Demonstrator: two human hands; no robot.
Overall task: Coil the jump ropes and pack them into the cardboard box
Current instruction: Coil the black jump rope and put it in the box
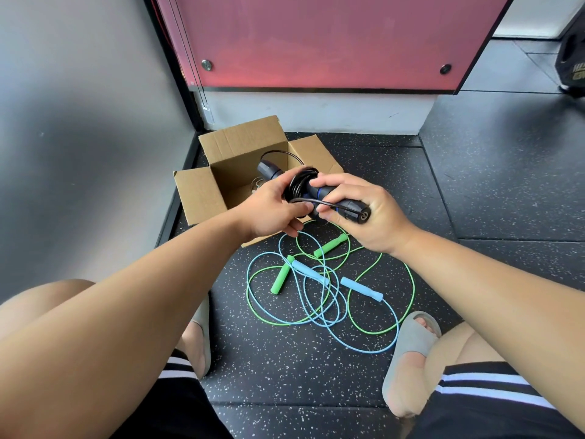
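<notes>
1. Nearest the camera, the person's bare forearms (142, 274) reached toward the open brown cardboard box (240, 144), and the hands met just above its near flap.
2. The left hand (272, 210) had its grip curled round the wound loops of the black jump rope (299, 185), probably so the coil could not spring apart.
3. The right hand (364, 217) had its grip wrapped round one black handle, with thumb and forefinger pinching the loose cord against it, seemingly to secure the end.
4. On the camera side of the box, the green plastic jump rope (280, 278) and the pale blue jump rope (361, 288) lay tangled together on the speckled black floor (316, 375), not yet coiled.
5. The box flaps stood spread, presumably for easy packing.
</notes>
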